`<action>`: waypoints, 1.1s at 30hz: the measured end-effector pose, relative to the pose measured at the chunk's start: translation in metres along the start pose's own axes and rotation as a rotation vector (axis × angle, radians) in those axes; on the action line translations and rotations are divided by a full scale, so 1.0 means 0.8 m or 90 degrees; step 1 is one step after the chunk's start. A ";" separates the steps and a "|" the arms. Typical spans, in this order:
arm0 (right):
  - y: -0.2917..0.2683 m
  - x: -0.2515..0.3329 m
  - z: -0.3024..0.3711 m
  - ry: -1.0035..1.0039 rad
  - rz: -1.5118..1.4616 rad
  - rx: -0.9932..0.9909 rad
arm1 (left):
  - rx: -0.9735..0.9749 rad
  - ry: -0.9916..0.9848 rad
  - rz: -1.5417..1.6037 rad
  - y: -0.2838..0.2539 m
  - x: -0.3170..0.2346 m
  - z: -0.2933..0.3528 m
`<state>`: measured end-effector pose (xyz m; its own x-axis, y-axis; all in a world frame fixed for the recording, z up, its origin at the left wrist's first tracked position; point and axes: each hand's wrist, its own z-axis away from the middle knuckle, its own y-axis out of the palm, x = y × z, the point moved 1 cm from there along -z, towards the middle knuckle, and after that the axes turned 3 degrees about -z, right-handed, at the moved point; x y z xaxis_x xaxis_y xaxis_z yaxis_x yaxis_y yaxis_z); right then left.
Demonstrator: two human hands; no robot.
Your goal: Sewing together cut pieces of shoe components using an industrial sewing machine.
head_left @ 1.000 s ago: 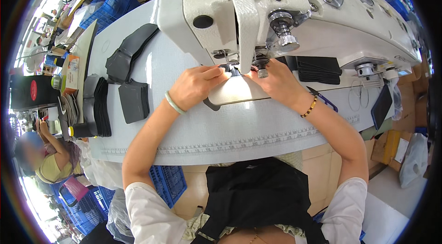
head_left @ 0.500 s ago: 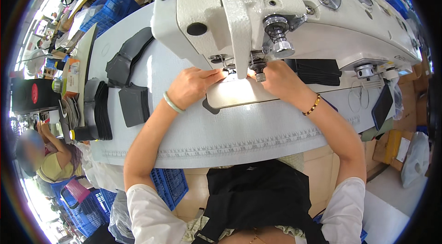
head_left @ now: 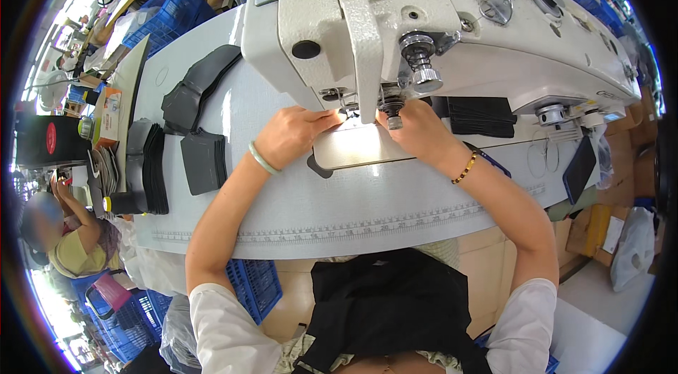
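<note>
Both hands are at the needle area of a white sewing machine point(head_left: 311, 21). My left hand point(head_left: 291, 135), with a pale green bangle at the wrist, reaches in from the left, thumb and forefinger pinched together beside the presser foot. On the other side, my right hand point(head_left: 418, 132), wearing a beaded bracelet, has its fingers bent in under the machine head, partly behind the tension knob point(head_left: 393, 114). What the fingertips hold is too small and hidden to make out. Between the hands, lamp light falls on the machine's pale bed plate point(head_left: 353, 151).
Stacks of black cut pieces lie at left: a curved stack point(head_left: 198, 84), a smaller stack point(head_left: 203, 161) and a long stack point(head_left: 152, 169). Another black stack point(head_left: 482, 117) lies right of my right hand. A ruler strip point(head_left: 353, 227) runs along the table's front. A co-worker point(head_left: 74, 240) sits far left.
My right hand has shifted slightly left, nearer the needle. My left hand stays in almost the same place. The whole view has turned a little.
</note>
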<state>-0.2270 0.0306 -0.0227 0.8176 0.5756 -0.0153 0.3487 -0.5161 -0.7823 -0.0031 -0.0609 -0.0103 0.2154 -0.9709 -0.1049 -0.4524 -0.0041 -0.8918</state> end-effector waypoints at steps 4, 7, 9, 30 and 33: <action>-0.001 0.001 0.000 0.050 -0.003 0.058 | 0.016 -0.024 0.002 -0.001 0.002 -0.001; -0.004 -0.002 -0.005 0.117 -0.069 0.078 | 0.036 -0.045 -0.008 0.001 0.005 -0.001; -0.001 -0.007 -0.003 0.120 -0.088 0.078 | 0.034 -0.051 -0.004 0.002 0.007 0.001; -0.012 0.002 -0.008 0.075 -0.059 0.003 | -0.012 -0.048 -0.046 0.004 0.007 0.005; -0.011 -0.003 -0.002 0.060 -0.048 -0.003 | 0.040 -0.086 -0.038 0.004 0.003 0.002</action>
<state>-0.2312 0.0325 -0.0147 0.8282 0.5511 0.1018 0.4129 -0.4771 -0.7759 -0.0029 -0.0625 -0.0136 0.3569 -0.9283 -0.1047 -0.3814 -0.0425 -0.9234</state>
